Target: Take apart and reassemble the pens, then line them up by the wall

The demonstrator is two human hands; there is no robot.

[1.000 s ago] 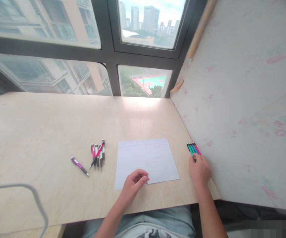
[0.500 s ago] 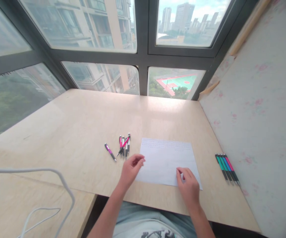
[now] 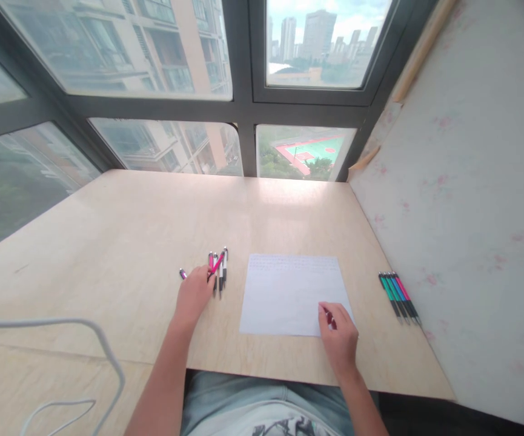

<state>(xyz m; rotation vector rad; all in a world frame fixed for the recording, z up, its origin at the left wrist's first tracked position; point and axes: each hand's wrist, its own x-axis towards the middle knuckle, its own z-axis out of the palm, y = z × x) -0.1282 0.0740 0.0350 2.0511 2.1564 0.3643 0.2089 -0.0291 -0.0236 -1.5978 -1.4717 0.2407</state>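
Head view: desk [image 3: 289, 215] carries written-on paper [image 3: 284, 297]. Left hand [image 3: 193, 295] left of paper; right hand [image 3: 340, 339] over paper's lower right corner, grip narrow. Pen row [image 3: 399, 293] near desk's right edge; pen cluster [image 3: 220, 281] beside left hand. Pink pen [image 3: 217, 264] crosses cluster by left hand; cannot tell whether left grip holds it.

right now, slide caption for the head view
Left hand at slender pink and white black-gripped pens; right hand at a rectangular white paper sheet with writing.

Here's the single head-worn view, peering forward and down, fairly near above the bare left hand [image 3: 194, 293] and bare right hand [image 3: 341, 339], dark-grey-framed glass windows [image 3: 242, 109] beyond.
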